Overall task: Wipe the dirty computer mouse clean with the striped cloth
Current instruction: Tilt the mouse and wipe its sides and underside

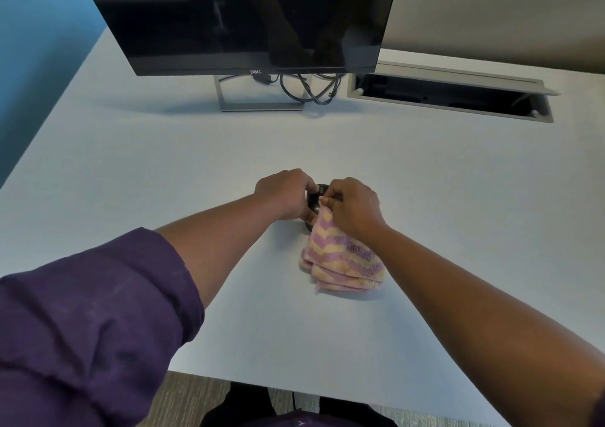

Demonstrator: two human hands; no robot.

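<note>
Black computer mouse (313, 201) sits on the white desk (163, 165), well in front of the monitor's stand, mostly hidden between the two hands; only a dark curved part shows. Left hand (283, 194) is closed around the mouse from the left side, fingers curled over its top and thumb below. Right hand (352, 207) is just right of the mouse, fingers pinched tight on the upper edge of the striped cloth (343, 259), pressing that edge against the mouse's right side. The cloth, pink, purple and yellow in zigzag stripes, trails from the mouse toward the near desk edge and lies folded in layers on the surface under the right wrist. Left forearm carries a rolled purple sleeve (91, 322). Beyond the mouse stands the dark monitor (242, 17) on a grey frame stand (260, 99), with black cables (307, 89) looped beside it. Right of the stand, an open cable tray (448, 94) is set in the desk
</note>
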